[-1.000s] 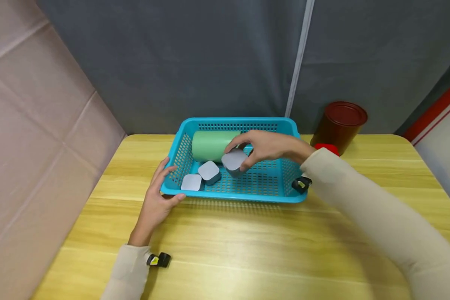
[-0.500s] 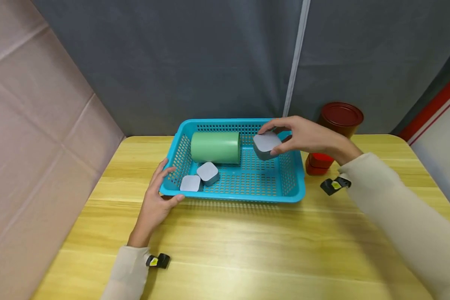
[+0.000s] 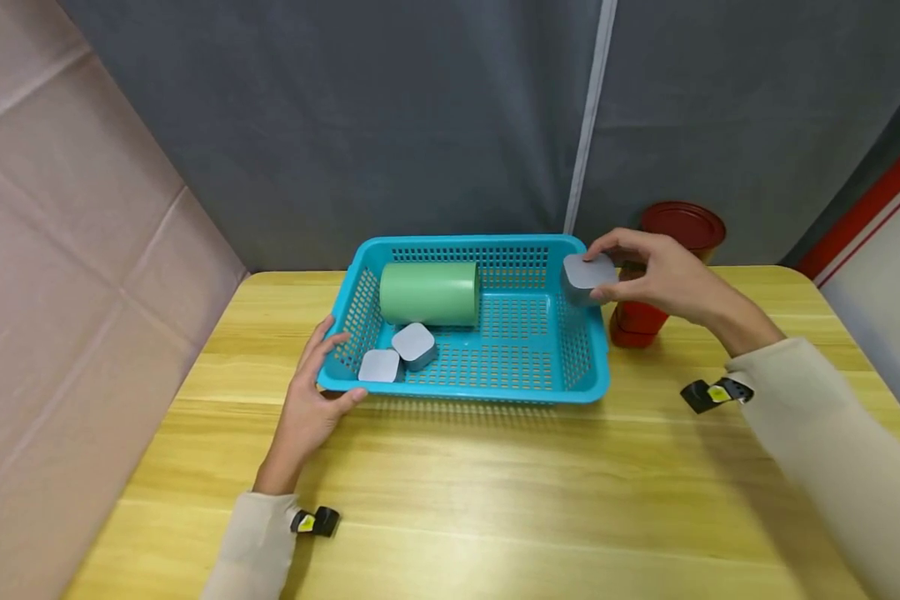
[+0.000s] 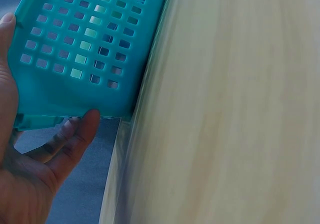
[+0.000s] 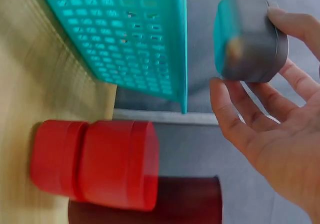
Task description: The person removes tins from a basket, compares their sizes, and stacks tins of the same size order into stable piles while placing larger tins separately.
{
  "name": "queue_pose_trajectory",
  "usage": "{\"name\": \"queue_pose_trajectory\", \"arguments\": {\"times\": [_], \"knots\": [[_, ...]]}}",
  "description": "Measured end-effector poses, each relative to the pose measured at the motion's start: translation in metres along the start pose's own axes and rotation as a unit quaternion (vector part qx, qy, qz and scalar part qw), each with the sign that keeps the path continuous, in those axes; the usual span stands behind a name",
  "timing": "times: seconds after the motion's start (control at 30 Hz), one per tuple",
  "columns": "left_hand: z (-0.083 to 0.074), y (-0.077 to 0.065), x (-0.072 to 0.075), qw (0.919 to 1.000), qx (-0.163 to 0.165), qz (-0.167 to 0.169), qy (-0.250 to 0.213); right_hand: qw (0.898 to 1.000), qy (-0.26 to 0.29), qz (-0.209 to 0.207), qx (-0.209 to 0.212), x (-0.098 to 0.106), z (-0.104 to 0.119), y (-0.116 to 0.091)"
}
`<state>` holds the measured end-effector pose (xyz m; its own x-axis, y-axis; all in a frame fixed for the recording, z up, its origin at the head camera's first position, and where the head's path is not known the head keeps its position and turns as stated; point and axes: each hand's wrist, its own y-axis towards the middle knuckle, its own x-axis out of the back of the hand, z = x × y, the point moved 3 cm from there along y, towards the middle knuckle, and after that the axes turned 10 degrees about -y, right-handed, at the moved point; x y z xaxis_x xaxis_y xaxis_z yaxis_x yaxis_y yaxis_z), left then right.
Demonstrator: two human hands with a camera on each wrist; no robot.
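Note:
My right hand (image 3: pixel 671 275) holds a small grey rounded-square tin (image 3: pixel 589 273) between thumb and fingers, above the right end of the blue plastic basket (image 3: pixel 465 394). In the right wrist view the tin (image 5: pixel 250 39) is apart from the basket wall (image 5: pixel 125 39), its shiny side reflecting blue. My left hand (image 3: pixel 309 412) grips the basket's near left corner, thumb at the front rim and fingers at the left rim. Inside the basket lie a green cylinder (image 3: pixel 427 294) on its side and two more grey tins, one (image 3: pixel 414 344) beside the other (image 3: pixel 380 365).
Right of the basket, two red tins (image 5: pixel 117 164) stand stacked, partly behind my right hand in the head view. A dark red canister (image 3: pixel 684 225) stands behind them. The wooden table (image 3: pixel 450 483) meets a grey curtain (image 3: pixel 390 125) at the back.
My right hand has carried the grey tin rightward from the basket's middle to above its right rim. The left hand stays at the corner, and the other tins and green cylinder keep their places.

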<state>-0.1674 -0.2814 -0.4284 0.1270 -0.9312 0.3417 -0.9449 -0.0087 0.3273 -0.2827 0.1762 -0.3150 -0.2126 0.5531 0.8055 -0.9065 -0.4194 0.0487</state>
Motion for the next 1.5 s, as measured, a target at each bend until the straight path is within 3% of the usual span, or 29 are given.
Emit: {"name": "queue_pose_trajectory", "arguments": {"times": [0.37,0.7,1.5], "knots": [[-0.002,0.001,0.0,1.0,-0.001,-0.001,0.004,0.995,0.03,-0.063,-0.066,0.006,-0.038,-0.027],[-0.001,-0.001,0.002,1.0,-0.007,-0.002,0.006,0.99,0.026,-0.086,-0.112,0.005,-0.062,-0.04],[0.0,-0.002,0.002,0.9999,-0.012,-0.001,-0.002,0.99,0.037,-0.071,-0.112,-0.002,-0.074,-0.042]]}}
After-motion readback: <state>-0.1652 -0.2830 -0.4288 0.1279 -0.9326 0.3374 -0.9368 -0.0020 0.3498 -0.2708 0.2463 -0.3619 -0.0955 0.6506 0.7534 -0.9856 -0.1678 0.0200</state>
